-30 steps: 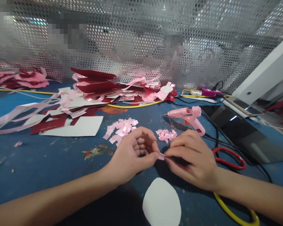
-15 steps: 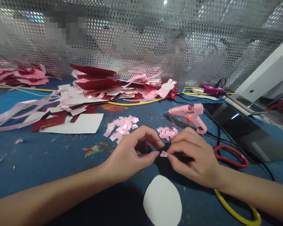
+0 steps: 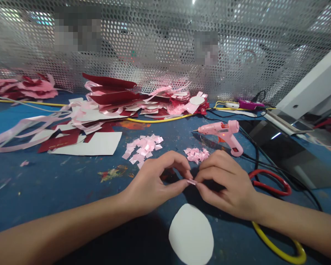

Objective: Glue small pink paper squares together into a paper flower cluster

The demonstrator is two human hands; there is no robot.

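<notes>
My left hand [image 3: 154, 182] and my right hand [image 3: 226, 182] meet over the blue table, both pinched on one small pink ribbon piece [image 3: 192, 182] held between their fingertips. Just below them lies a white paper disc [image 3: 191, 233]. A pile of flat pink ribbon squares [image 3: 143, 146] sits behind my left hand. A smaller heap of folded pink pieces [image 3: 197, 154] lies behind my right hand. A pink glue gun [image 3: 223, 133] rests beyond, its nozzle pointing left.
Red-handled scissors [image 3: 270, 182] and a yellow cable [image 3: 281, 248] lie by my right forearm. Red card, white card [image 3: 93, 144] and pink ribbon strips [image 3: 30, 127] clutter the back left. A perforated metal screen [image 3: 160, 48] closes the far side. Black cables run right.
My hands stayed together; the fingertips closed in tighter on the pink piece, which now shows as a narrower sliver. The view shifted slightly.
</notes>
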